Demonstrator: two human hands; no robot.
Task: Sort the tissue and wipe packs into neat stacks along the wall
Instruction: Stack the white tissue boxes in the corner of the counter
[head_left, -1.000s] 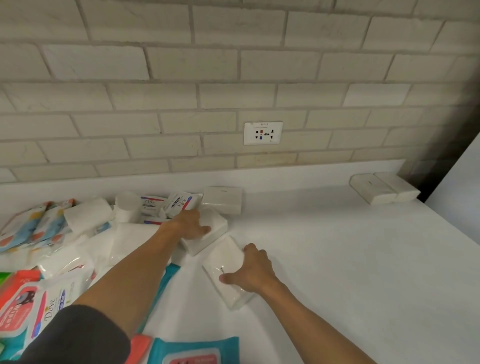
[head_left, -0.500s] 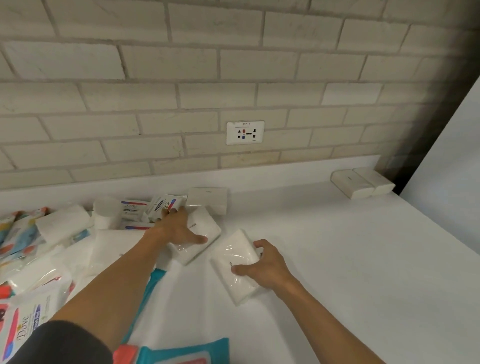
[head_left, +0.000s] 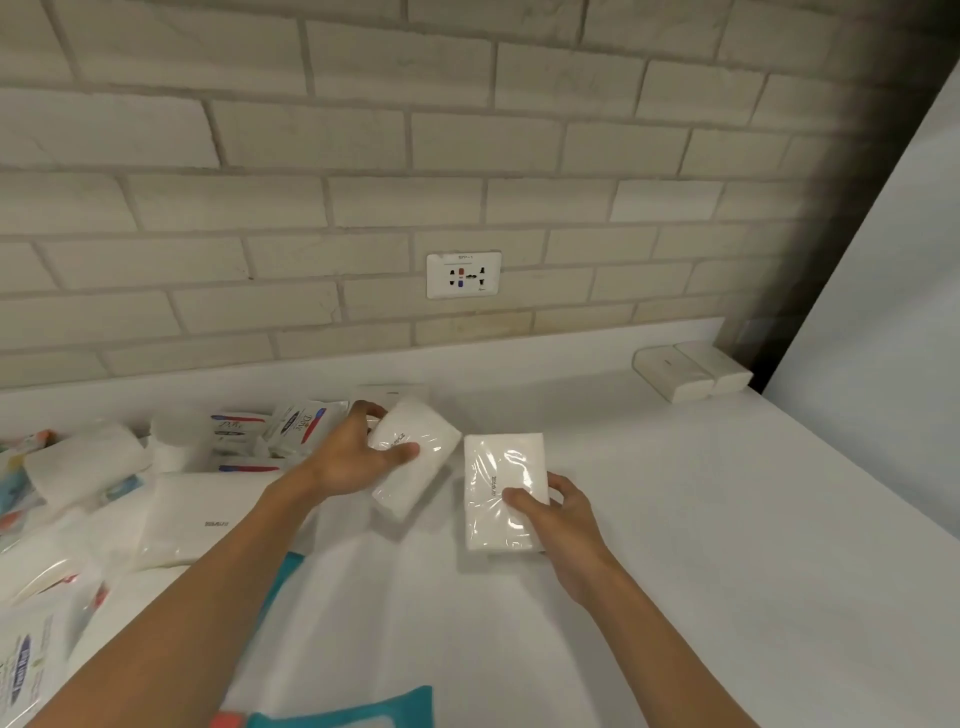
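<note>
The left hand (head_left: 353, 457) grips one white plastic-wrapped tissue pack (head_left: 415, 457); the right hand (head_left: 563, 512) pinches another white plastic-wrapped pack (head_left: 501, 488) on the white surface (head_left: 727, 519).

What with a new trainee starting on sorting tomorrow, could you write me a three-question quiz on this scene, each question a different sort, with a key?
1. True or false: the left hand grips one white tissue pack while the right hand grips a second white pack.
2. The pair of white packs set apart from the pile lies: A) side by side in the far right corner by the wall; B) at the near edge of the counter; C) on top of a pack held in a hand.
3. Fill in: the wall socket is set in a ___ wall.

Key: 1 true; 2 A; 3 brick.
</note>
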